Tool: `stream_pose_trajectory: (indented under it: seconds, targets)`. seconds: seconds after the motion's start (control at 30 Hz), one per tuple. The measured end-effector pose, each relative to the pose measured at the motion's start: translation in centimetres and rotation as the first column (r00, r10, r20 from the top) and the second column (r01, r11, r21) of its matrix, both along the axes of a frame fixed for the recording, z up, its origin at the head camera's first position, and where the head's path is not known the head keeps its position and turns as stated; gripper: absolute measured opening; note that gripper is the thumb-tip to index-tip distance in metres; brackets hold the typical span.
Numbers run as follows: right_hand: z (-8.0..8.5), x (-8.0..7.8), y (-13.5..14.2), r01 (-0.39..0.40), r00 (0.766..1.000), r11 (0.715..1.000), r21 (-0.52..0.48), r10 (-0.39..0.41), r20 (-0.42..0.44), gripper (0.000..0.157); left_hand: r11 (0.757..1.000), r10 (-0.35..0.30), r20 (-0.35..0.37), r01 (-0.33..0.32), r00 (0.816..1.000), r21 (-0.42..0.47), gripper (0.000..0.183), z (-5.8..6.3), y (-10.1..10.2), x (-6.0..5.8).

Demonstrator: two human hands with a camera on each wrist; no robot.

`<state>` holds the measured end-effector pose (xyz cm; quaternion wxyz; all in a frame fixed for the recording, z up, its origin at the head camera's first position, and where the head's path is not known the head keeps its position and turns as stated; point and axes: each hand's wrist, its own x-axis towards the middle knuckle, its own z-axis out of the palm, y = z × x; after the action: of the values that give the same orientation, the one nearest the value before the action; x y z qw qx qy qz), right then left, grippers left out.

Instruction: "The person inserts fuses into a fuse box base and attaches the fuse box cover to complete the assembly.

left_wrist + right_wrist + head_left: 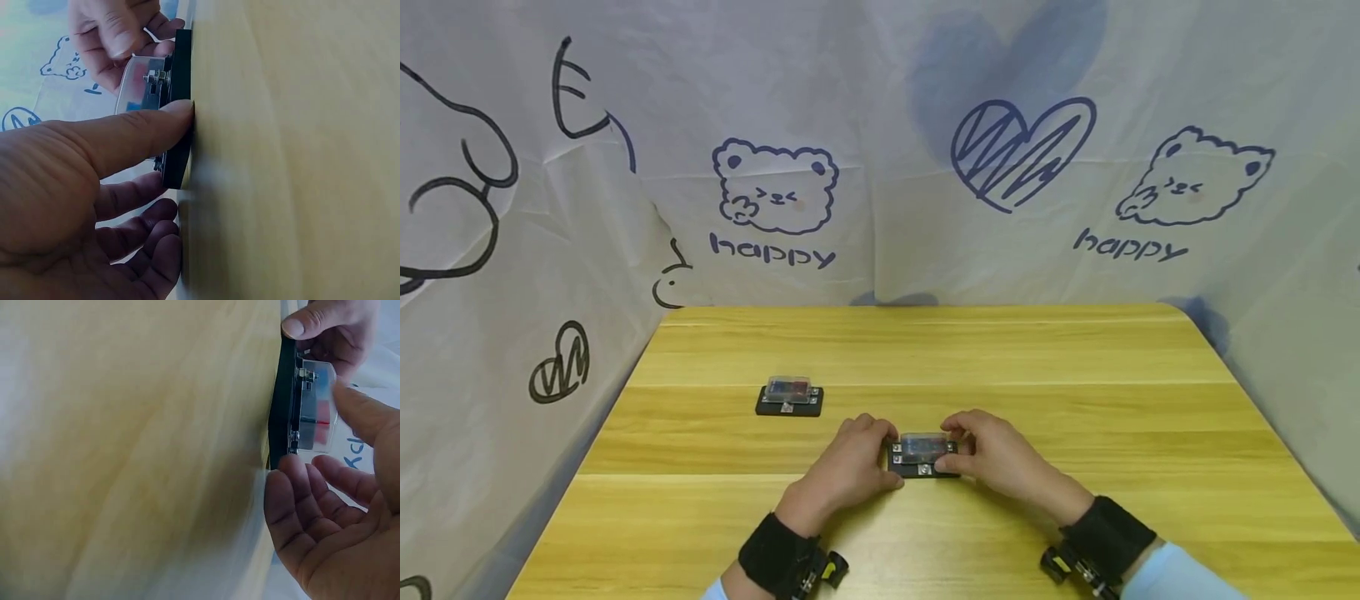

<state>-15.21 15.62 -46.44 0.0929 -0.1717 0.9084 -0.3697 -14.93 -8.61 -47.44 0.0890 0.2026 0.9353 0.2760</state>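
A fuse block (923,450) with a black base, clear cover and metal screw terminals lies on the wooden table in front of me. Blue and red parts show through its cover (319,409). My left hand (853,467) pinches the base at its left end, thumb (147,134) along the near edge. The right hand (1000,454) holds the block's right end, its thumb (365,415) by the front of the cover and its other fingers around the far side and end. Part of the right fingers' contact is hidden.
A second, similar fuse block (789,396) rests farther back on the left of the table (1037,358). White sheets (895,217) with marker drawings hang behind the table and along both sides.
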Motion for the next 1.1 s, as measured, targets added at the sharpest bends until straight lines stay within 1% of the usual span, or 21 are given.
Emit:
stream_pose_trajectory:
  seconds: [0.07,0.1,0.17,0.23,0.4,0.6,0.8,0.97,1.1]
  targets:
    - [0.0,0.1,0.1,-0.029,1.0,0.999,0.02,0.029,-0.006,0.054,1.0,0.008,-0.016,-0.008,1.0,-0.006,0.054,0.0,0.0,-0.1]
    - [0.0,0.1,0.1,-0.03,0.999,0.999,0.032,0.031,-0.015,0.056,1.0,0.011,-0.028,-0.011,1.0,-0.011,0.053,-0.1,-0.1,-0.1]
    - [0.0,0.1,0.1,-0.022,0.999,0.999,0.048,0.024,-0.035,0.057,0.999,0.019,-0.048,-0.021,0.999,-0.025,0.052,-0.1,-0.1,-0.5]
    - [0.0,0.0,0.1,0.002,0.999,0.999,0.052,0.0,-0.043,0.056,0.999,0.033,-0.059,-0.035,0.998,-0.034,0.051,0.0,-0.2,-0.9]
    - [0.0,-0.2,0.3,0.052,0.998,0.996,0.07,-0.049,-0.043,0.053,0.995,0.061,-0.07,-0.066,0.996,-0.071,0.052,0.3,-0.5,-2.6]
    - [-0.2,-0.5,0.5,0.062,0.996,0.995,0.08,-0.057,-0.07,0.051,0.988,0.083,-0.072,-0.091,0.994,-0.122,0.052,0.6,-0.6,-4.7]
    - [-0.4,-0.6,0.7,0.064,0.994,0.995,0.076,-0.057,-0.091,0.051,0.979,0.108,-0.062,-0.117,0.992,-0.165,0.051,0.7,-0.6,-6.4]
    - [-0.5,-0.7,0.9,0.076,0.991,0.995,0.072,-0.067,-0.118,0.051,0.974,0.12,-0.064,-0.13,0.991,-0.185,0.051,0.8,-0.5,-7.1]
    - [-0.7,-0.8,1.1,0.083,0.988,0.994,0.074,-0.072,-0.135,0.049,0.973,0.122,-0.072,-0.133,0.99,-0.19,0.052,0.5,-0.6,-7.2]
